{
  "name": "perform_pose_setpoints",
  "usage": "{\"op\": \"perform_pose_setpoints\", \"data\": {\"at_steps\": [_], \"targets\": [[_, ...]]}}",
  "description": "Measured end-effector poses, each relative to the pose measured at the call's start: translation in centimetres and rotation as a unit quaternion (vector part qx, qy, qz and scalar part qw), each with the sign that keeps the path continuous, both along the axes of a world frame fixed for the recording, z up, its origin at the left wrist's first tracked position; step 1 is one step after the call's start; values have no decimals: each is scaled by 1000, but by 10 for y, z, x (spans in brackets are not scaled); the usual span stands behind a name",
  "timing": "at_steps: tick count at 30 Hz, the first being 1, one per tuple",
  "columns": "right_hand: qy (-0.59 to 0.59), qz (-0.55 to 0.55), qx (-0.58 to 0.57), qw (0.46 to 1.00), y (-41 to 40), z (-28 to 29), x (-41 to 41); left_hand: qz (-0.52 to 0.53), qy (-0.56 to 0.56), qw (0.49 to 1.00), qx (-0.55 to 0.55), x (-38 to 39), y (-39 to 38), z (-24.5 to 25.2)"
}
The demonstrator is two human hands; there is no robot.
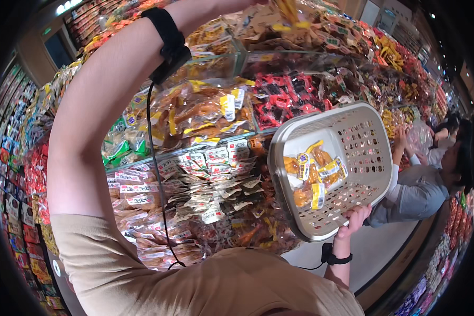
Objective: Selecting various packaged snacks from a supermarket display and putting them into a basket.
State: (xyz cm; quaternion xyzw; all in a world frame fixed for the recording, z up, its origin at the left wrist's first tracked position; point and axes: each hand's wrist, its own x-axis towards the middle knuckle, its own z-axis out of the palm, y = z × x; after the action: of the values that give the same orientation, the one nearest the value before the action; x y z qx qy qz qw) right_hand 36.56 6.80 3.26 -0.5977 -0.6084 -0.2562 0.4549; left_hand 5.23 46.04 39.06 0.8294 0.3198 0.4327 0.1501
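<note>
My left arm reaches up and across, and only a sliver of my left hand (259, 1) shows at the top edge. Right beside it is a blurred yellow packet (287, 12); the frame cuts off the fingers, so their grip on it is hidden. My right hand (354, 221) grips the near rim of a beige perforated plastic shopping basket (363, 173), which is tilted towards me. Inside the basket lie several clear packets of brown food (312, 173) with yellow and white labels.
Glass-divided bins hold yellow-labelled packets (205, 106), red packets (284, 94), white packets (209, 162) and brown packets (138, 189). Another person (410, 189) stands close on the right. A black cable (154, 146) hangs from my left wrist strap (168, 39) across the bins.
</note>
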Motion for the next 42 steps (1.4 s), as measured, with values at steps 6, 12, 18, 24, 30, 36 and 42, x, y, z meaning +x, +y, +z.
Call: {"op": "perform_pose_setpoints", "data": {"at_steps": [6, 12, 18, 24, 30, 36, 42], "targets": [[-5, -8, -3, 1000, 4, 6, -5, 153, -67, 984, 59, -109, 79, 0], [-16, -11, -1, 1000, 9, 14, -10, 195, -112, 974, -11, -172, 119, -20], [-9, -34, 4, 999, 13, 19, -15, 150, -110, 976, -108, -244, 214, -71], [-7, -48, 1, 999, 3, 7, 0, 135, -199, 957, -163, -228, 192, -70], [2, -36, 33, 999, 7, 0, 5, 150, -184, 951, -197, -204, 193, -59], [28, -69, -3, 997, 1, -6, 2, 181, -115, 949, -233, -151, 200, -49], [34, -61, -17, 997, 1, 0, -6, 159, -63, 945, -278, -120, 233, -64]]}}
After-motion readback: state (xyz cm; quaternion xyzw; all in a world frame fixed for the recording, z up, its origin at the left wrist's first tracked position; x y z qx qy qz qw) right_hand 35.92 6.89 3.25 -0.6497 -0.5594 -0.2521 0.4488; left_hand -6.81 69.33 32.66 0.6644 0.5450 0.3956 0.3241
